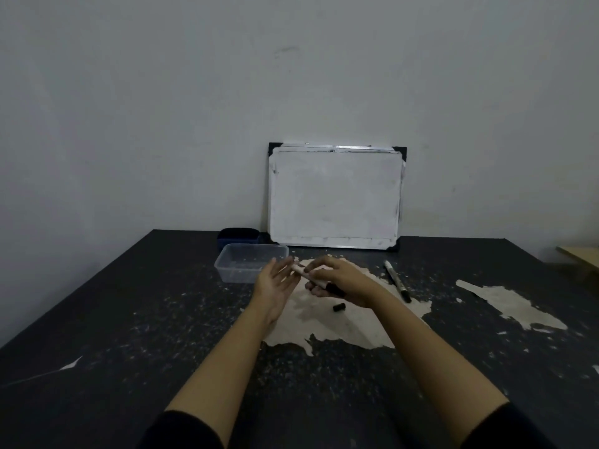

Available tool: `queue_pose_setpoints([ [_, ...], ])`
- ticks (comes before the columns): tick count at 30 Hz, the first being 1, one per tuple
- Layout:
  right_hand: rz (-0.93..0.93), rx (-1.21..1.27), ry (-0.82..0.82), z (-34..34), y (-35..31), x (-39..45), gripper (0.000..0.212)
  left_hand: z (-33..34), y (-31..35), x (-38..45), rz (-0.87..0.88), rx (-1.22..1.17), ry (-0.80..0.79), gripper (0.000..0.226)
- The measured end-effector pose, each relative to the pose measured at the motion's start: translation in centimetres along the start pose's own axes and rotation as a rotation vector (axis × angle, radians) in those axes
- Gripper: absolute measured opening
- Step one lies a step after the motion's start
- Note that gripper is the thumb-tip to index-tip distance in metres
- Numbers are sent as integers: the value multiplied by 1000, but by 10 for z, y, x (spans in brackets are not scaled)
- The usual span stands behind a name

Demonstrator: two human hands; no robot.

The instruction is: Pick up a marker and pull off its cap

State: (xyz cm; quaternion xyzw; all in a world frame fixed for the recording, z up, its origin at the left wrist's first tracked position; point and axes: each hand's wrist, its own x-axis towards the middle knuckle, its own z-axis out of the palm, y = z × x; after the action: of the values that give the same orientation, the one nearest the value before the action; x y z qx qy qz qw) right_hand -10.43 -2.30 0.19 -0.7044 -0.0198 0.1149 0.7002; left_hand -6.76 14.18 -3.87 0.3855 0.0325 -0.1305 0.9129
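Marker (310, 276) — light, rigid, smooth barrel; right hand (340, 281) holds it curled at mid-barrel, left hand (275, 283) slack-fingered at 9 o'clock; loose cap (339, 307) at 5 o'clock.

table (129, 319): black, white-flecked, tan peeled patches
whiteboard (335, 196): white, black corners
marker (309, 275): white barrel
container (249, 265): clear
sleeves (181, 431): black

I see my right hand (340, 281) gripping a white cylindrical marker (311, 277) over the peeling black table (129, 319), my left hand (275, 283) spread flat at its 9 o'clock, a small black cap (338, 307) at 5 o'clock, a clear plastic tub (249, 265) at 10 o'clock.
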Motion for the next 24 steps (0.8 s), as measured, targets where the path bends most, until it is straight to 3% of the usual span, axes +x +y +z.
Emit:
queue_pose_setpoints([
  [3, 114, 247, -110, 1, -11, -1, 39, -10, 1, -5, -33, 38, -71, 38],
  [7, 171, 511, -137, -1, -21, 4, 74, -16, -4, -7, -97, -37, -116, 25],
  [10, 30, 310, -59, 5, -23, 11, 58, -17, -7, -8, -135, -85, -117, 19],
  [13, -123, -87, 93, 10, -20, 17, 43, -21, -8, -8, -140, -64, -110, 17],
  [16, -227, -270, 258, 13, -18, 23, 35, -24, -6, -9, -173, -74, -132, 26],
  [20, -271, -291, 429, 14, -15, 31, 38, -27, 1, -12, -246, 215, -177, 28],
  [24, -120, -33, 442, 6, -8, 37, 34, -32, 17, -11, -319, 410, -217, 23],
])
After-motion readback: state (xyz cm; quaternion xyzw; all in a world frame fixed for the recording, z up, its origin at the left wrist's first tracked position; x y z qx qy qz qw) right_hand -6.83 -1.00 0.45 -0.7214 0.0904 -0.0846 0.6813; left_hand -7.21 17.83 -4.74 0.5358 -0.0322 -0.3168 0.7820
